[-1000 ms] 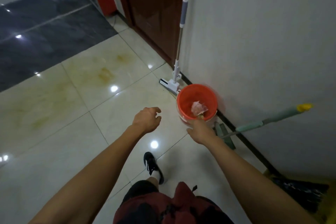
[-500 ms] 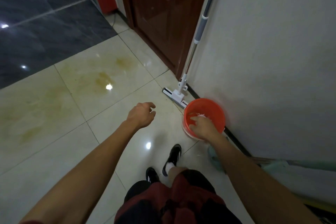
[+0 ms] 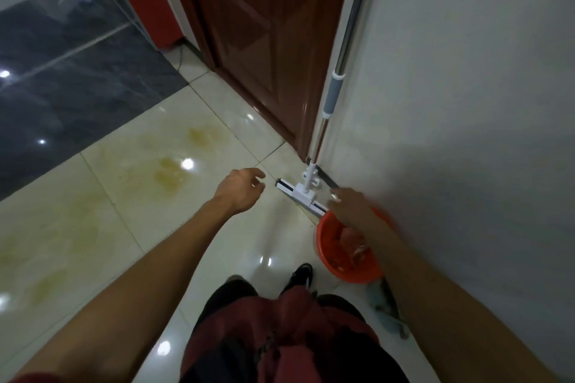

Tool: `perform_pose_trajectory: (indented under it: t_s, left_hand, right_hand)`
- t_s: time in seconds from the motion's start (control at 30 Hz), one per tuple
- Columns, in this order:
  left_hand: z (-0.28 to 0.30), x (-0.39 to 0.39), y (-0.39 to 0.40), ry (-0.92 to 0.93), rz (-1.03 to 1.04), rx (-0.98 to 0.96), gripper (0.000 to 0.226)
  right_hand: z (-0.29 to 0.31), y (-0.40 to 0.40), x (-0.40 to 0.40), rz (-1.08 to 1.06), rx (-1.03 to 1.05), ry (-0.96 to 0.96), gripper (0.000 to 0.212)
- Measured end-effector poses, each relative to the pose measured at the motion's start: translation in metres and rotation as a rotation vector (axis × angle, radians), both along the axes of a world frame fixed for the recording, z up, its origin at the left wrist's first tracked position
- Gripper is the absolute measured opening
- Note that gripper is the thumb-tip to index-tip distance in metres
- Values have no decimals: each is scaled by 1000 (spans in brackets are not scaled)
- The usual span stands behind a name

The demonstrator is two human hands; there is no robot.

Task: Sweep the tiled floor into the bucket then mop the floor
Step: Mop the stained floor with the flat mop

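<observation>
Bucket (image 3: pixel 345 261) sits on the tiled floor (image 3: pixel 130 227) by the wall.
The right hand (image 3: pixel 350 207) has come up out of it, fingers loose and empty, near the mop (image 3: pixel 303 194). The left hand (image 3: pixel 239 190) still hangs open.

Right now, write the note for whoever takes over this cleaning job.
Left hand: empty, loosely open above the floor.
Right hand: empty, above the bucket, reaching toward the mop.
The mop leans on the wall by the door, head on the tiles. The bucket sits at the wall with rubbish inside.
Done: rubbish in the bucket.
Left: mopping; yellow stains remain.
</observation>
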State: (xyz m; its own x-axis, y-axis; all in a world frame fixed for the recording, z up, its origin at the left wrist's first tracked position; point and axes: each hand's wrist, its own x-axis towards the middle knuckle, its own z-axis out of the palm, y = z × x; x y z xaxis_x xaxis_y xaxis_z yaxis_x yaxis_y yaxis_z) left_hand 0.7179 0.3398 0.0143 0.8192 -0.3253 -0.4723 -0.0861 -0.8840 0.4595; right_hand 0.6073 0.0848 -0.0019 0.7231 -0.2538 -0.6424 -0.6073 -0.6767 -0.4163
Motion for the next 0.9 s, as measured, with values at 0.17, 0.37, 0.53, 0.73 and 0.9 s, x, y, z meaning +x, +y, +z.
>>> perform_pose_trajectory:
  t_s: [0.17,0.37,0.53,0.73,0.9]
  left_hand:
    - [-6,67,-40,40,-29,-79,32]
    - [-16,156,-99,68,-157,-197,28]
    - [-35,211,-145,133,-225,-276,26]
    - [-49,247,-191,315,-327,-323,36]
    - [-69,255,-209,376,-332,-379,49]
  right_hand:
    - [15,-19,51,-99,1,-99,28]
    - [26,-34,123,-401,77,-139,49]
    - [39,-41,186,-528,72,-217,51]
    - [41,-49,233,-661,34,-280,51]
    - [39,-48,245,-738,25,-390,44]
